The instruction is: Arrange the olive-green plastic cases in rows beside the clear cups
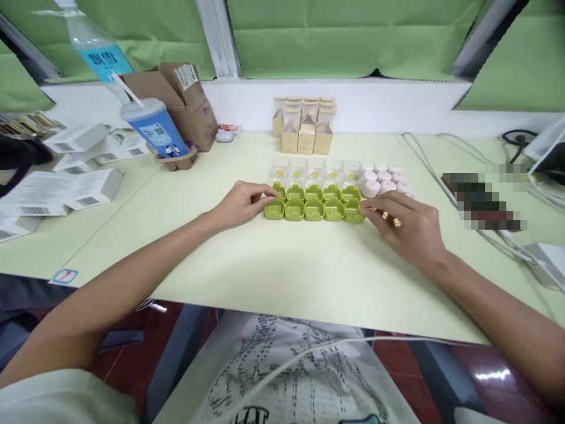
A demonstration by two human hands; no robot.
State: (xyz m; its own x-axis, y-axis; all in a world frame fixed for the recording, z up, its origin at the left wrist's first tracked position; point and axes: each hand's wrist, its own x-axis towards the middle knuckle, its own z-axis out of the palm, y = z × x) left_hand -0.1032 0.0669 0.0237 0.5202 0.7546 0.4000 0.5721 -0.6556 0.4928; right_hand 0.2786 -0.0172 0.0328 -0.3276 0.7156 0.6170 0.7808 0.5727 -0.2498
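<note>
Two rows of small open-topped green plastic containers [314, 210] stand side by side on the table in front of me. At their left end, my left hand [245, 203] has its thumb and index finger closed on the edge of an end container. My right hand [408, 227] pinches the front container at the right end, its other fingers curled. Small yellowish bits show beneath those fingers, too unclear to name. Directly behind the green rows are clear plastic covers [315, 172] with yellow marks. Whitish-pink rounded pieces [371, 188] sit in a group behind my right hand.
Small open tan cartons [306, 140] stand near the wall. To the left are a blue drink cup [159, 132] in a cardboard holder, a brown box [194, 112], a bottle [99, 56] and white boxes [92, 188]. White cables [426, 159] and a blurred-out object [483, 203] lie right.
</note>
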